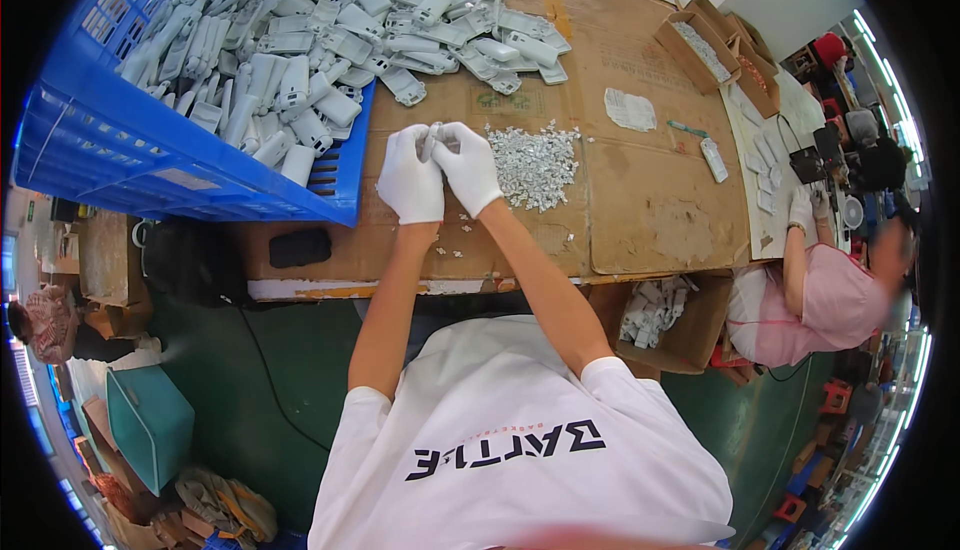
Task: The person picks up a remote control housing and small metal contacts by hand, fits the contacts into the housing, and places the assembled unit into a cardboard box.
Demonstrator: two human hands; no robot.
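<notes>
My left hand [408, 176] and my right hand [468, 166], both in white gloves, meet just above the cardboard-covered table [640, 180]. Pinched between their fingertips is a light grey plastic part [431, 140], mostly hidden by the gloves. To the right of my right hand spreads a heap of small whitish pieces [535, 165], with a few strays below my wrists. A big pile of light grey plastic casings [345, 20] lies beyond my hands, spilling from a tilted blue crate [200, 175] onto the table.
A black pouch [300, 247] lies near the table's front edge. Toward the right are a crumpled paper [630, 109], a white tool with a green strap [713, 158] and cardboard boxes [700, 48]. A co-worker in pink [825, 285] sits at the right. Below, an open carton [690, 325] holds white parts.
</notes>
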